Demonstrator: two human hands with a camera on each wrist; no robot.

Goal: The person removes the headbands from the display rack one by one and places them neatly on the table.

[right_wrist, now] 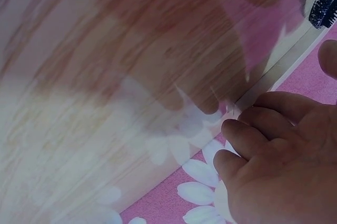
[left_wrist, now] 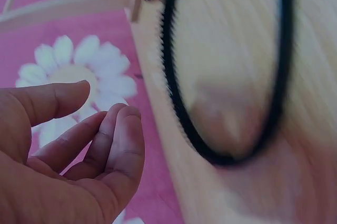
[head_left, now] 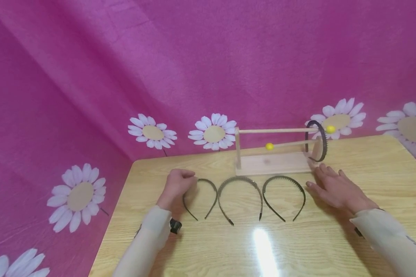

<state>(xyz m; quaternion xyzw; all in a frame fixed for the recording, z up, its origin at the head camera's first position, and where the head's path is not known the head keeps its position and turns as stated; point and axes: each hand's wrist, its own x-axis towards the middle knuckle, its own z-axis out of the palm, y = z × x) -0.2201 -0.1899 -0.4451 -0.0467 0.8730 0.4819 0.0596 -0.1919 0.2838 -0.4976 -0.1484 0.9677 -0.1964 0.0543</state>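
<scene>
In the head view the left hand [head_left: 176,187] is beside a thin black headband [head_left: 213,185], partly over its left side. The left wrist view shows that hand [left_wrist: 79,145] with fingers softly bent, thumb apart, holding nothing, and a toothed black headband [left_wrist: 171,71] past the fingertips. Two more headbands, a middle one [head_left: 240,178] and a right one [head_left: 284,178], lie alongside. A fourth headband [head_left: 324,144] hangs on a wooden rack's right end. By the rack's base [head_left: 274,163] the right hand [head_left: 339,190] is spread, empty; the right wrist view shows its palm [right_wrist: 289,155].
The rack has two rods with yellow tips, one front left [head_left: 269,146] and one at the right [head_left: 330,129]. It stands at the back of a light wooden table [head_left: 215,250]. Behind hangs a pink cloth [head_left: 194,57] with white flowers.
</scene>
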